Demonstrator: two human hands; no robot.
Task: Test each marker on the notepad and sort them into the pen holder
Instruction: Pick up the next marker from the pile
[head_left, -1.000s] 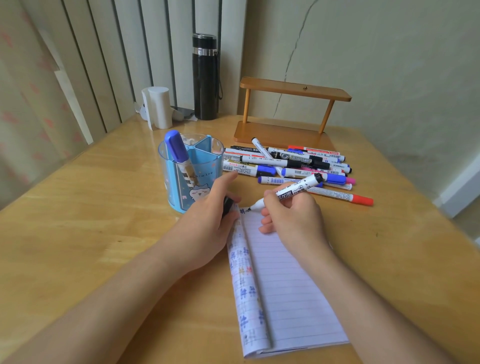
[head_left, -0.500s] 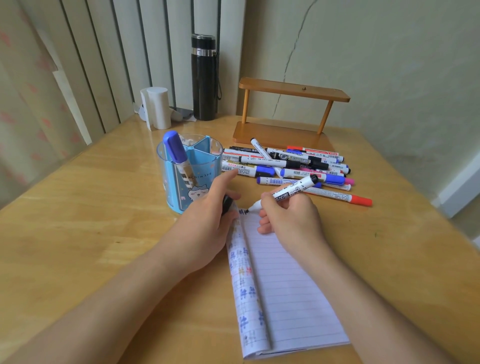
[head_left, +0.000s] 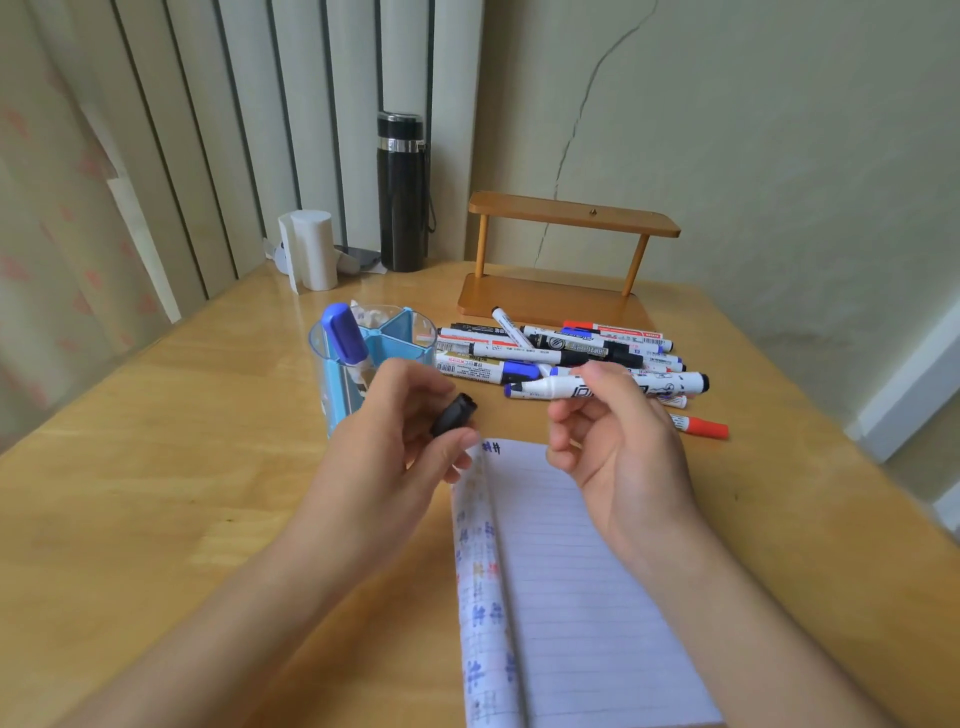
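A black cap (head_left: 455, 414) is pinched between thumb and fingers of the left hand (head_left: 410, 447), its open end turned toward the right hand (head_left: 618, 441). An uncapped white marker (head_left: 597, 387) is gripped near its middle by the right hand's thumb and forefinger, while the other fingers are loosely curled; the marker is held level above the tabletop (head_left: 156, 467), tip pointing at the cap, with a gap between tip and cap. Both hands are raised just above the top edge of the notepad (head_left: 571, 597), where a small dark scribble (head_left: 491, 447) is seen between them.

Just beyond the left hand stands the pen holder (head_left: 374, 358), with one blue-capped marker (head_left: 345, 335) leaning in a compartment on its left side. Beyond the right hand lies a pile of markers (head_left: 561, 345); roughly a dozen are there, but an exact count cannot be made because of overlap. One red-capped marker (head_left: 698, 426) lies just right of the right hand. Behind the pile a wooden shelf (head_left: 571, 223) is set, and a black flask (head_left: 402, 192) and a white roll (head_left: 311, 249) stand farther back, beyond the left hand.

Bare tabletop is left open to the left of the left hand and to the right of the right forearm, up to the right edge.
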